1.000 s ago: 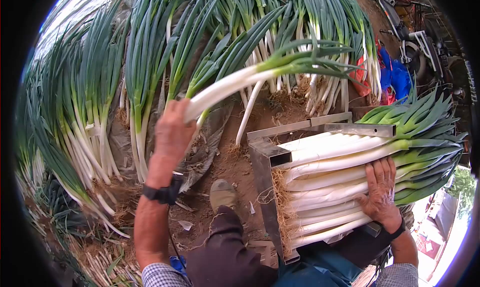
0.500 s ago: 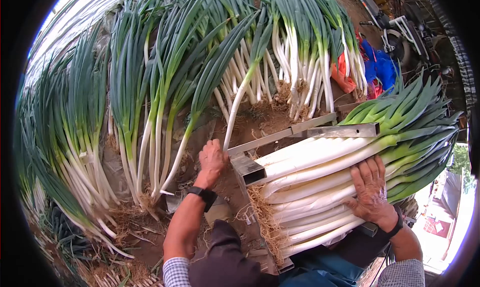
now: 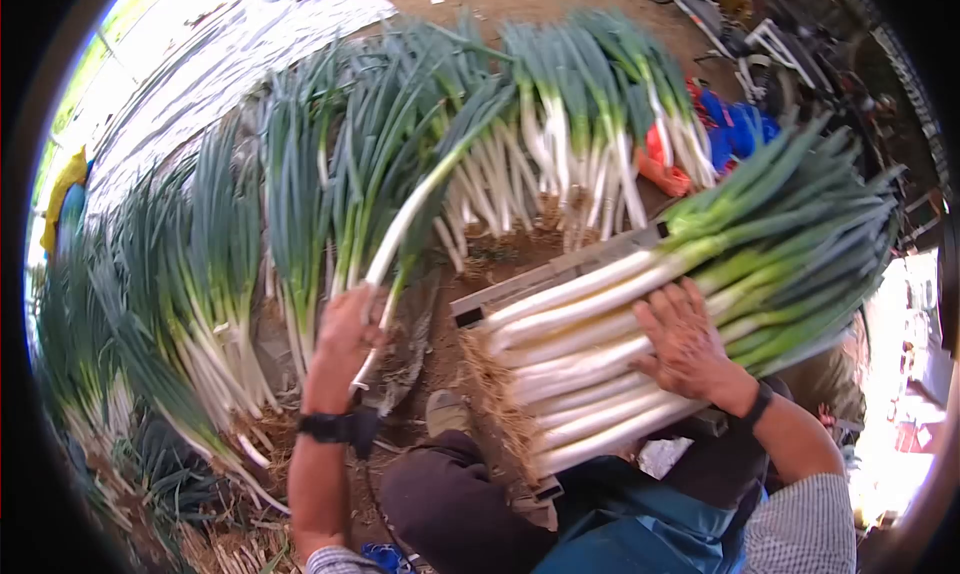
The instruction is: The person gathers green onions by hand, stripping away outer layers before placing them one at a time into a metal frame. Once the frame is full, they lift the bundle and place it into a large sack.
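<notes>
My left hand (image 3: 348, 334), a dark band on its wrist, is closed around a long green onion (image 3: 408, 219). Its white stalk slants up and right from my fist, leaves pointing away. My right hand (image 3: 685, 344) lies with fingers spread on a stack of thick green onions (image 3: 580, 374), white stalks side by side and roots to the left. The stack rests in a low frame with a metal bar (image 3: 560, 269) along its far side, in front of my lap. Beyond my left hand, loose green onions (image 3: 300, 174) lie in a wide arc on the ground.
A pale sheet (image 3: 250, 59) covers the ground at the far left. Blue plastic (image 3: 740, 124) and an orange-red bag (image 3: 665, 169) lie beyond the stack, near a wheeled vehicle (image 3: 780, 59). My shoe (image 3: 447, 412) is left of the frame. Root scraps (image 3: 240, 549) litter the lower left.
My left hand has moved left, away from the frame, bringing the green onion with it, now more slanted. My right hand stays on the stack. The view has tilted up, showing more ground beyond.
</notes>
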The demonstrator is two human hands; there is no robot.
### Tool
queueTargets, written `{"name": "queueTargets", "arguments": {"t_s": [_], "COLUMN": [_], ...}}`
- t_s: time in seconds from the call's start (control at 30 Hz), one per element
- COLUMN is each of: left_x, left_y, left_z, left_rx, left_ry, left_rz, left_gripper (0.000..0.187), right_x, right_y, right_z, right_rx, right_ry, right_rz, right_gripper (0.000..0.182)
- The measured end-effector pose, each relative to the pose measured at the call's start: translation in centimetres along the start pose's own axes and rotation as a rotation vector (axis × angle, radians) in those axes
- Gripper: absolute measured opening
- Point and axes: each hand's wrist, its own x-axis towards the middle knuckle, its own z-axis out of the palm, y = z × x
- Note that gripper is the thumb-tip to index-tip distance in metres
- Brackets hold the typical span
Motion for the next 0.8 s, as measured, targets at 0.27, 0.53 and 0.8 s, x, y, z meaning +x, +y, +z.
{"name": "queueTargets", "arguments": {"t_s": [0.27, 0.53, 0.8], "left_x": [-16.6, -25.8, -30.3], "left_y": [4.7, 1.5, -3.5], "left_z": [7.6, 12.8, 19.6], "left_rx": [-0.166, -0.053, 0.018], "left_ry": [-0.116, -0.168, -0.288], "left_rz": [0.264, 0.351, 0.457], "left_gripper": [0.025, 0.025, 0.035], "right_x": [-1.8, -6.5, -0.5], "right_y": [0.8, -8.2, -9.0], "right_z": [0.8, -3.7, -4.6], "right_rx": [0.13, 1.214, 0.626], "right_ry": [0.286, 0.221, 0.495], "right_rz": [-0.079, -0.241, -0.185], "right_gripper": [0.055, 0.028, 0.07]}}
